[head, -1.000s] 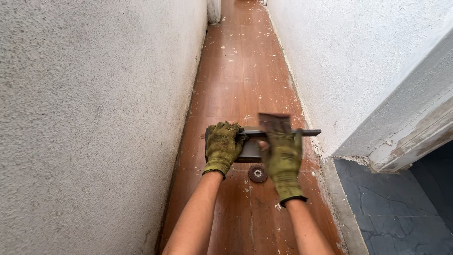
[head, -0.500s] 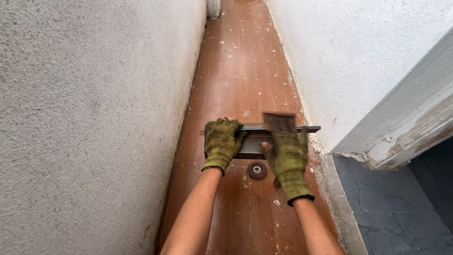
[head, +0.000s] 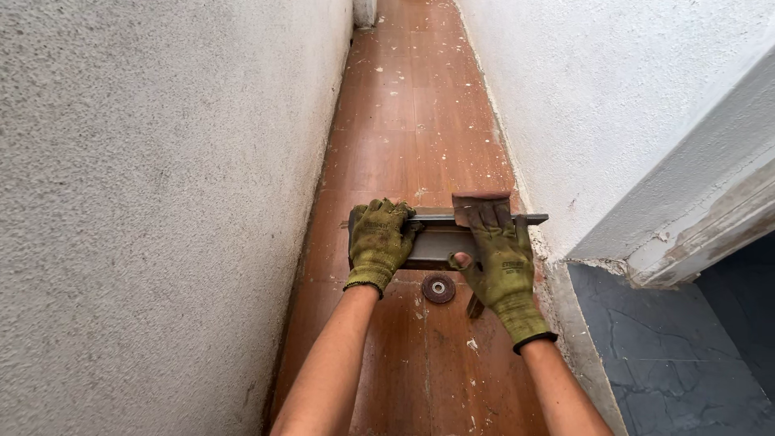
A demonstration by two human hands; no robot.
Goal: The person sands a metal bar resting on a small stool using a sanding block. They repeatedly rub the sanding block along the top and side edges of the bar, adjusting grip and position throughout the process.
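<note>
2 gloved hands grip a grey metal bar point(head: 440, 242) low over a narrow wooden floor point(head: 412, 121).

Little differs from 1 second ago: the bar sits about where it was, held crosswise, its long axis running wall to wall and its right tip pointing at the white wall point(head: 605, 105). The left hand point(head: 379, 242) is closed round the bar's left end; the right hand point(head: 496, 258) clasps a rusty scraper point(head: 480, 208) against it. A round disc point(head: 438, 288) lies just below, with the rough grey wall point(head: 145, 202) close by on the left.
</note>
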